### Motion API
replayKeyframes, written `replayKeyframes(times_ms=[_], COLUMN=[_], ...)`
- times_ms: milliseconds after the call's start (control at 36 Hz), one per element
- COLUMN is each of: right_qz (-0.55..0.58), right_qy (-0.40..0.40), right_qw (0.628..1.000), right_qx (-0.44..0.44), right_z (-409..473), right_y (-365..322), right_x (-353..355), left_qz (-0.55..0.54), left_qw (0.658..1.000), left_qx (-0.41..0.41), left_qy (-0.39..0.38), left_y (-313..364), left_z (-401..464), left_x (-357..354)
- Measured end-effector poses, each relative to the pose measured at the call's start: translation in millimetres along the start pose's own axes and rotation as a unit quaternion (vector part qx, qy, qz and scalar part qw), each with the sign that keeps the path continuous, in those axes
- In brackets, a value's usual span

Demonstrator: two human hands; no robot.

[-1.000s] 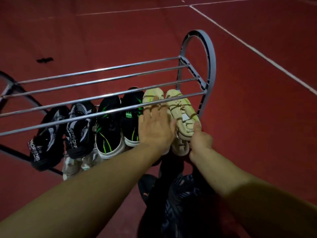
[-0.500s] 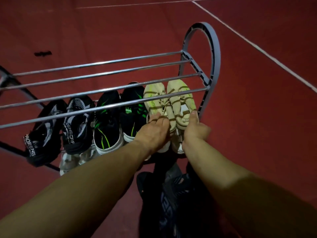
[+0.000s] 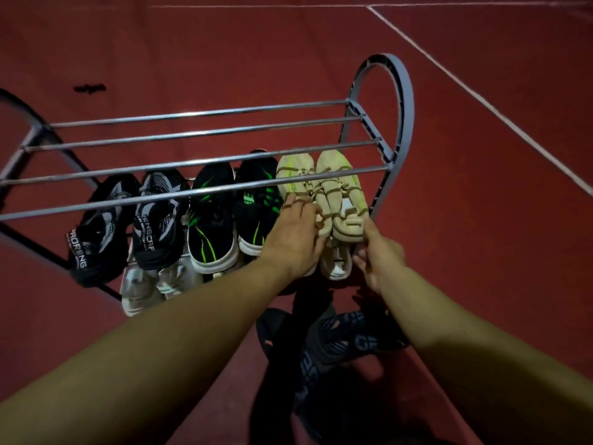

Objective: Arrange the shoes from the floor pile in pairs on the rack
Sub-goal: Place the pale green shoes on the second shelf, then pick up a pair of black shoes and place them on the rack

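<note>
Currently both hands are at the right end of the shoe rack [image 3: 402,101], on its middle tier under the top rails. Left hand [image 3: 293,239] lies palm-down, fingers straight, on the heel half of the left cream sneaker [image 3: 293,175]. Right hand [image 3: 378,252] sits at the heel of the right cream sneaker [image 3: 340,194], thumb up against the heel's outer side, other fingers loosely curled below it; can't tell if they actually grip anything.

The two cream sneakers are side by side, touching, toes pointing away from the camera, just inside the rack's right end frame.

Same tier, going left: pair of black sneakers with green stripes [image 3: 211,226], side by side, then a pair of black-and-grey knit sneakers [image 3: 154,220] with white lettering on the heels, the outer one hanging past the front rail at a tilt.

Lower tier: pair of white sneakers [image 3: 144,284] partly hidden under the knit pair, another pale shoe [image 3: 335,264] showing below the cream pair.

Floor pile: dark shoes [image 3: 327,348] between the forearms, near the camera, too dim to count. Red floor [image 3: 481,187] with white lines; small dark mark [image 3: 90,88] beyond the rack.
</note>
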State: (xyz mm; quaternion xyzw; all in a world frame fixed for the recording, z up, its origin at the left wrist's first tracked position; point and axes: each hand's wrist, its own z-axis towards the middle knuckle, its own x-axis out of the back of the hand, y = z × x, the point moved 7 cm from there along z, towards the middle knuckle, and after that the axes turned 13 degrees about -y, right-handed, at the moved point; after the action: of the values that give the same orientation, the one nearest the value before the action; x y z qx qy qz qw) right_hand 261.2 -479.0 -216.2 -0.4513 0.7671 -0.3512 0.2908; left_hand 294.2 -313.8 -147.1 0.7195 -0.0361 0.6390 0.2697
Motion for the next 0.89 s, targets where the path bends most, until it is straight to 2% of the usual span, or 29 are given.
replayKeyframes(times_ms=[56, 83, 194, 333, 556, 611, 694, 833, 889], right_qz=[-0.030, -0.043, -0.052, -0.089, -0.301, -0.341, -0.433, -0.495, -0.521], right_qy=[0.005, 0.004, -0.013, -0.063, -0.087, -0.091, -0.112, -0.148, -0.161], right_qw=[0.999, 0.999, 0.998, 0.993, 0.950, 0.936, 0.894, 0.856, 0.838], right_qx=[0.017, 0.021, 0.031, 0.040, -0.002, 0.000, -0.002, -0.020, -0.021], right_z=[-4.9, -4.8, -14.2, -24.4, -28.5, -27.1, -25.6, -19.3, -18.4], right_y=[-0.1, 1.2, -5.2, -12.9, 49.3, 68.3, 93.5, 132.2, 138.0], right_x=[5.6, 8.6, 8.1, 4.2, 43.0, 54.4, 66.2, 70.4, 68.0], left_qz=[-0.054, -0.080, -0.131, -0.263, -0.289, -0.261, -0.213, -0.196, -0.229], left_qw=[0.996, 0.994, 0.989, 0.961, 0.927, 0.923, 0.910, 0.906, 0.890], left_qx=[-0.001, -0.004, -0.018, 0.066, 0.221, 0.240, 0.253, 0.255, 0.281], left_qy=[0.070, 0.078, 0.063, 0.063, -0.086, -0.151, -0.250, -0.276, -0.278], left_y=[-2.2, -3.3, -3.6, -10.1, -21.6, -19.3, -15.3, -10.4, -11.5], left_z=[-18.6, -24.6, -39.7, -53.7, -109.4, -125.0, -145.0, -147.1, -144.9], left_x=[8.0, 6.1, -1.5, -19.1, -130.8, -158.0, -197.3, -217.6, -213.1])
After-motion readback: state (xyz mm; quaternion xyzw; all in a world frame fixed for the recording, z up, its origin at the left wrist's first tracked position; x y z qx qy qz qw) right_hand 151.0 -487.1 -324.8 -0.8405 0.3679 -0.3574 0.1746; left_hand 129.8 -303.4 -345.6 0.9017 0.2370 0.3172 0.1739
